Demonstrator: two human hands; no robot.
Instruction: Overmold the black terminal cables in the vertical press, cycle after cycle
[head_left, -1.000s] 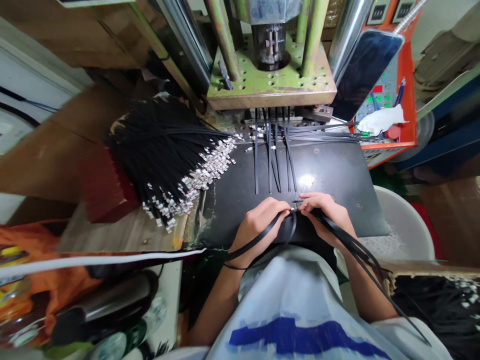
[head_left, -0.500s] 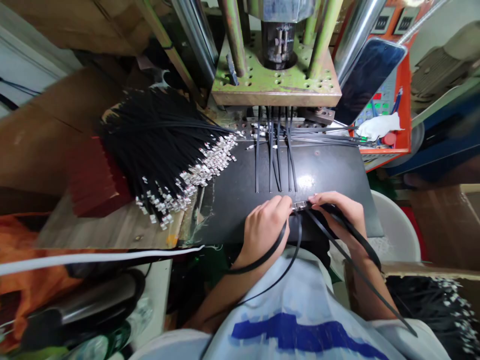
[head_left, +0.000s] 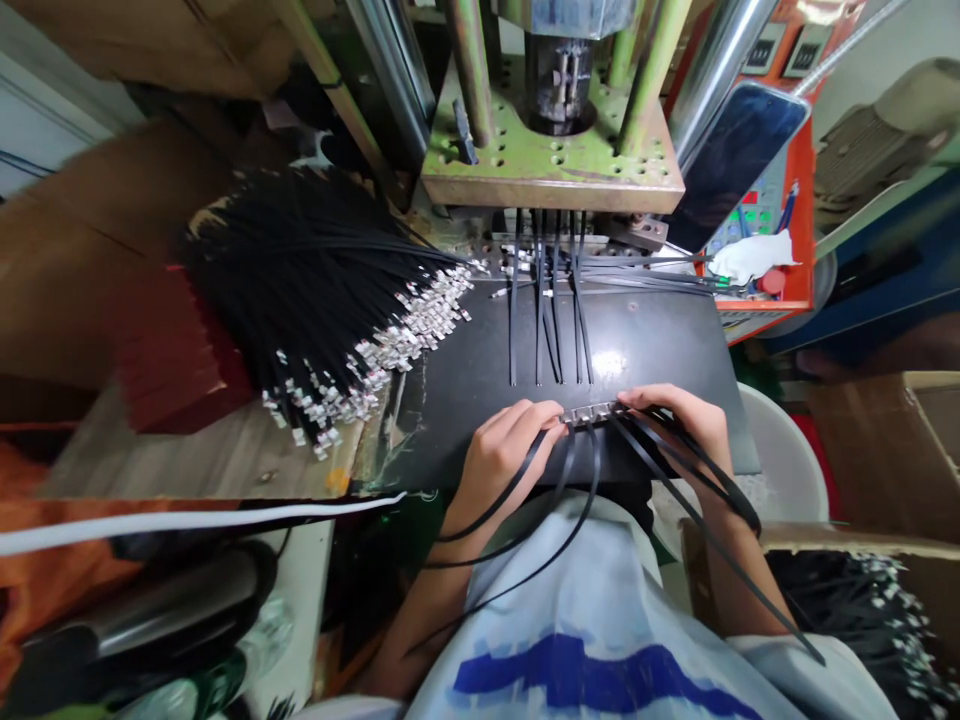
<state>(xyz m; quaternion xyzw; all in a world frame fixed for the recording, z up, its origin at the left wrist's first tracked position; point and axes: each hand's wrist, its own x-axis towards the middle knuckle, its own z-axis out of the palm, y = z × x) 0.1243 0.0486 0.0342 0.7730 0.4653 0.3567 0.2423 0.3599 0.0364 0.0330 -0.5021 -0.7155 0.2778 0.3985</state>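
Observation:
A short metal strip (head_left: 592, 412) is held level above the front of the black work plate (head_left: 480, 350). My left hand (head_left: 510, 455) pinches its left end, and my right hand (head_left: 682, 425) pinches its right end. Several black straps (head_left: 592, 465) hang from the strip and curve over both forearms. Beyond my hands, several more thin black straps (head_left: 513, 320) stick out toward me from beneath the green press plate (head_left: 555, 165). On the left lies a large pile of black straps (head_left: 315, 260) with silvery-white ends.
A dark red block (head_left: 176, 350) is beside the pile. Phone (head_left: 739, 160) and orange control box (head_left: 802, 240) stand at the right. A white bucket (head_left: 799, 470) and a carton of straps (head_left: 840, 610) are lower right. A white tube (head_left: 202, 522) crosses the left front.
My left hand has shifted left along the metal strip, and more of the strip and its hanging straps shows between my hands. My right hand stays nearly in place.

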